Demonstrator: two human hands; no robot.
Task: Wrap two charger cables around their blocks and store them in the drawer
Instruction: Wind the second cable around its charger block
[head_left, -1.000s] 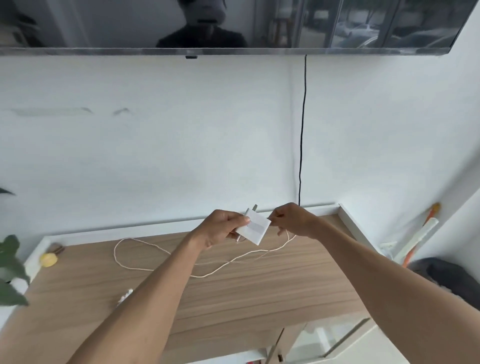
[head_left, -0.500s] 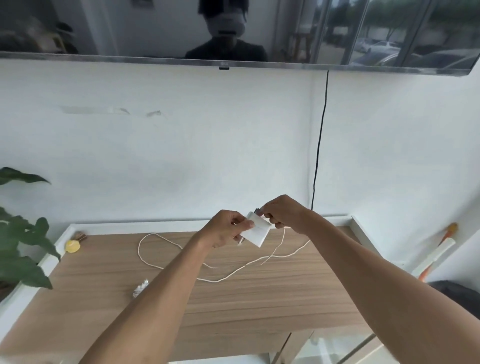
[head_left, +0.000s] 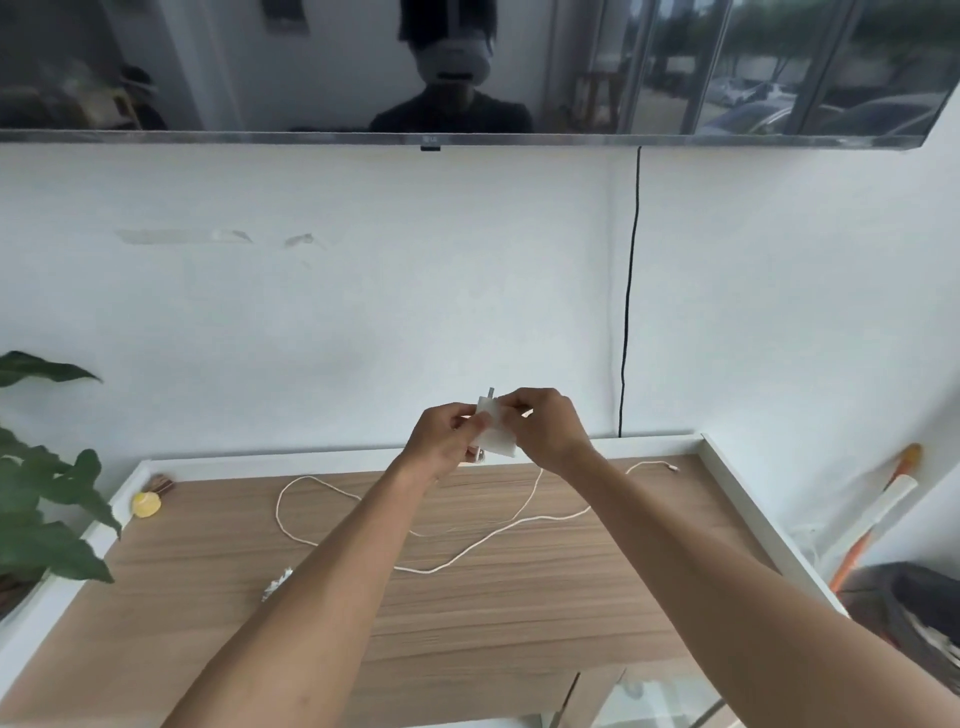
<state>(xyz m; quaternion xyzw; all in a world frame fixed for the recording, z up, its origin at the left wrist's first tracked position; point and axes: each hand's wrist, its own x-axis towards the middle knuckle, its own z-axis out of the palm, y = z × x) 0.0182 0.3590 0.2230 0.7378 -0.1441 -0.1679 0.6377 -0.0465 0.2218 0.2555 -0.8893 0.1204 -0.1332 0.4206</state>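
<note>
A white charger block (head_left: 496, 440) is held up above the back of the wooden cabinet top (head_left: 467, 597), prongs pointing up. My left hand (head_left: 441, 441) grips its left side. My right hand (head_left: 543, 428) pinches the white cable (head_left: 457, 558) against the block's top right. The cable hangs from the block, loops over the wood and ends in a plug (head_left: 674, 468) near the back right corner. A second white charger (head_left: 275, 584) lies on the wood, mostly hidden behind my left forearm.
A white raised rim (head_left: 753, 514) borders the cabinet top. A yellow object (head_left: 145, 504) sits at the back left, plant leaves (head_left: 36, 499) at the left edge. A black cord (head_left: 628, 312) runs down the wall from the TV (head_left: 467, 67). Orange-and-white poles (head_left: 883, 514) lean at right.
My right hand has moved from beside the block onto its top, bringing the cable with it. The block was raised slightly. The camera tilted up and left.
</note>
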